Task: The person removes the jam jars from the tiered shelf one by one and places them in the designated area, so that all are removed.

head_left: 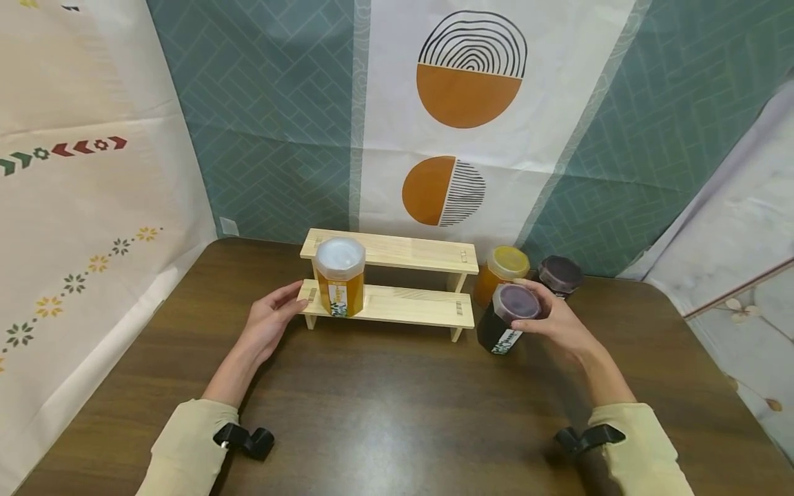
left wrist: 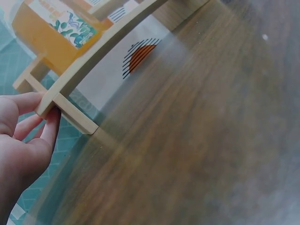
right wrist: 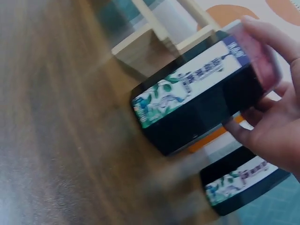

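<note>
Pinching (left hand [head_left: 269, 322]) two-tier pale-wood shelf [head_left: 406, 302] | right of it, gripping (right hand [head_left: 558, 322]) dark octagonal plastic jar [head_left: 500, 322] | could slip if loosened

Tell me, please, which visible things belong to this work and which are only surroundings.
In the work:
held dark jar, in the right fingers
wooden shelf, pinched by the left fingers
amber jar on its lower step
probably the yellow-lidded jar and second dark jar

Surroundings:
wall cloths
table
black wrist devices
</note>
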`<state>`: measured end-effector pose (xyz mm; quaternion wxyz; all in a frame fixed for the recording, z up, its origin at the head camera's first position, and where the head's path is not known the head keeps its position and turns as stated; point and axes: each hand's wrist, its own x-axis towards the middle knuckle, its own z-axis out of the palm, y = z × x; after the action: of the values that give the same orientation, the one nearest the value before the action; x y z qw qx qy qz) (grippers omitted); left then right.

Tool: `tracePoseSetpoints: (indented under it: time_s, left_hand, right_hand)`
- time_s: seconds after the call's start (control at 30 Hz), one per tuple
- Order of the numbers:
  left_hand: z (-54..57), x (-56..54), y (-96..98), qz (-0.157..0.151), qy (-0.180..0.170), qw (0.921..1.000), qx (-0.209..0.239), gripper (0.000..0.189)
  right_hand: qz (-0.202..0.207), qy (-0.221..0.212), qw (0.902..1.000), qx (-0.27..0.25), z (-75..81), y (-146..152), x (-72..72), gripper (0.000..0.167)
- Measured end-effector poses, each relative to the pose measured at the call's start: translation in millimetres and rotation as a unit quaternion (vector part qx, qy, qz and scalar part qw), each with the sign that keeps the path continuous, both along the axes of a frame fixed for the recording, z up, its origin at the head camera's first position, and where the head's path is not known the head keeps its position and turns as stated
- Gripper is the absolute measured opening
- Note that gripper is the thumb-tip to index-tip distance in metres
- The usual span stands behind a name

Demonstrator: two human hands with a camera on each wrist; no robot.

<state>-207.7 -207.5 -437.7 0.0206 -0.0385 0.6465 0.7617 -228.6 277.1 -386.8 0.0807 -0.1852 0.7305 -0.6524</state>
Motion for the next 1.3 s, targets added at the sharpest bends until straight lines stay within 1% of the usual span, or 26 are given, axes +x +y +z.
tracePoseSetpoints:
  time_s: [0.07,0.13,0.2,0.33,0.43,0.5,0.57,0.7,0.8,0.87,0.93,1.07,1.17,1.3]
  left_hand:
    - [0.3,0.3,-0.1,-0.001,-0.002,1.0000,0.001,0.056]
    - [0.5,0.6,-0.1,-0.003,-0.003,1.0000,0.003,0.056]
    - [0.6,0.8,-0.3,-0.004,-0.003,1.0000,0.003,0.056]
    - [0.1,1.1,-1.5,-0.004,-0.002,1.0000,0.000,0.056]
    - [-0.7,1.0,-2.6,-0.003,-0.001,1.0000,-0.001,0.056]
    - [-1.0,0.6,-2.6,-0.002,0.000,1.0000,0.002,0.056]
    - [-1.2,0.2,-2.0,-0.002,0.000,1.0000,0.005,0.057]
    - [-1.4,-0.4,-1.1,-0.002,-0.002,1.0000,0.006,0.056]
    - [-1.2,-1.0,-0.8,0.000,-0.001,1.0000,0.005,0.055]
    - [-0.8,-1.2,-0.8,0.003,-0.001,1.0000,0.006,0.055]
    - [-0.5,-1.6,-0.4,0.003,0.000,1.0000,0.008,0.055]
    - [-0.4,-1.3,-0.1,0.002,0.001,1.0000,0.009,0.055]
    - [-0.9,-0.8,-0.7,0.004,0.001,0.9999,0.010,0.055]
    - [-1.7,-0.8,-2.4,0.008,0.001,0.9999,0.012,0.054]
  right_hand:
    - [0.004,0.024,0.9996,-0.016,5.8,2,2.1,0.058]
    - [-0.006,0.055,0.9977,-0.038,12.1,2,4.6,0.054]
    - [-0.029,0.084,0.9948,-0.049,19.0,-1,7.2,0.048]
    - [-0.088,0.127,0.9869,-0.046,32.8,-15,12.2,0.041]
    - [-0.115,0.148,0.9817,-0.034,41.0,-31,15.4,0.040]
    - [-0.120,0.153,0.9805,-0.025,45.4,-43,17.2,0.040]
    - [-0.120,0.148,0.9816,-0.014,49.0,-55,18.5,0.041]
    - [-0.105,0.110,0.9883,0.014,55.1,-82,17.2,0.046]
    - [-0.077,0.085,0.9930,0.026,58.6,-106,12.8,0.050]
    - [-0.054,0.079,0.9951,0.024,59.7,-122,8.3,0.052]
    - [-0.034,0.079,0.9960,0.023,60.1,-138,2.8,0.053]
    - [-0.008,0.077,0.9960,0.045,60.0,-171,-9.7,0.058]
    - [0.002,0.065,0.9959,0.063,59.6,-195,-16.3,0.059]
    - [0.015,0.052,0.9964,0.065,57.4,-222,-21.6,0.060]
